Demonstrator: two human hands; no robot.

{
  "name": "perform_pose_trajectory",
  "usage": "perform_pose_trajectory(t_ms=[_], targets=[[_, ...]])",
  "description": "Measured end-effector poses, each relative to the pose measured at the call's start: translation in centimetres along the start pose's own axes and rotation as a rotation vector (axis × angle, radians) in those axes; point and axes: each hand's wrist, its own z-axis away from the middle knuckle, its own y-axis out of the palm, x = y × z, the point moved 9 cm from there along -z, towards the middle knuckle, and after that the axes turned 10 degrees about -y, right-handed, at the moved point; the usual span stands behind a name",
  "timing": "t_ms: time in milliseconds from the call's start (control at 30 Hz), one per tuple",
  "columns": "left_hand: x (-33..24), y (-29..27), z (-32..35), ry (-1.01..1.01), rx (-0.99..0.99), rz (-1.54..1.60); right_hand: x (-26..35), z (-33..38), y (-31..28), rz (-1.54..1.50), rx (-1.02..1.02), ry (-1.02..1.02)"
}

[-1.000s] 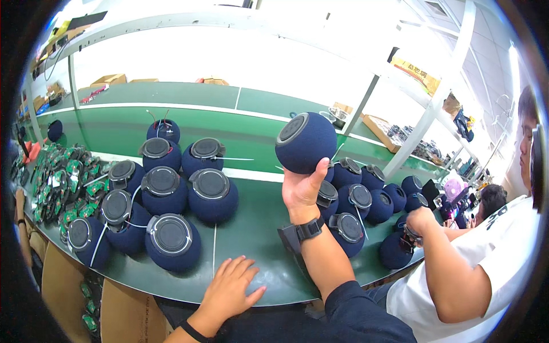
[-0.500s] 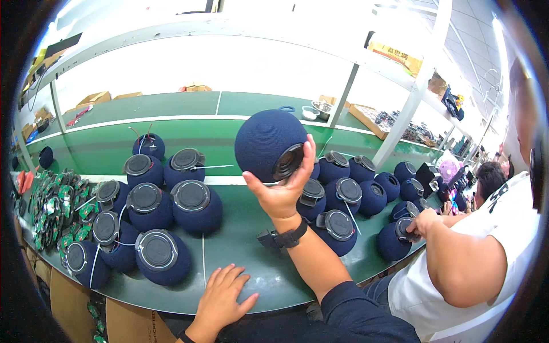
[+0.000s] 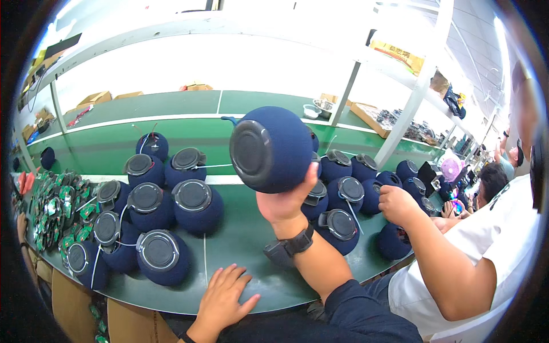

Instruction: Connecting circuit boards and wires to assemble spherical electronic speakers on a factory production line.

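The right hand is raised above the green table and clasps a round navy fabric-covered speaker from below, fingers curled up around its underside and right flank. The speaker is held tilted, its dark circular end cap turned to the left of the grip and slightly toward the camera. Just below the grip, a black wristband device wraps the wrist.

Down and to the left of the grip, the left hand lies flat on the table near its front edge, fingers spread, holding nothing. Left of the held speaker stands a cluster of like navy speakers, caps upward, several with thin white cords trailing. Farther left still, a heap of small green circuit boards lies along the table's end.

To the right of the grip, behind and beside the forearm, more navy speakers stand close together. Beyond them, a co-worker's hand rests on one of those speakers; that person wears a white shirt. Above and behind the grip, white shelf posts rise from the table.
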Motion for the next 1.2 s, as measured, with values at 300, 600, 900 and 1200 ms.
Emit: perform_pose_trajectory(t_ms=[300, 600, 900, 1200], targets=[[0.1, -0.1, 0.0, -0.014, 0.017, -0.003, -3.0, 2.0, 1.3, -0.496, 0.011, 0.383], [0.2, -0.1, 0.1, -0.013, 0.014, -0.008, -4.8, 3.0, 1.8, -0.723, 0.028, 0.55], [0.2, 0.2, 0.1, -0.016, 0.041, -0.017, -5.2, 2.8, 0.0, -0.55, -0.083, 0.465], [0.2, 0.3, 0.1, -0.013, 0.031, -0.016, -5.7, 3.1, -0.5, -0.537, -0.067, 0.472]])
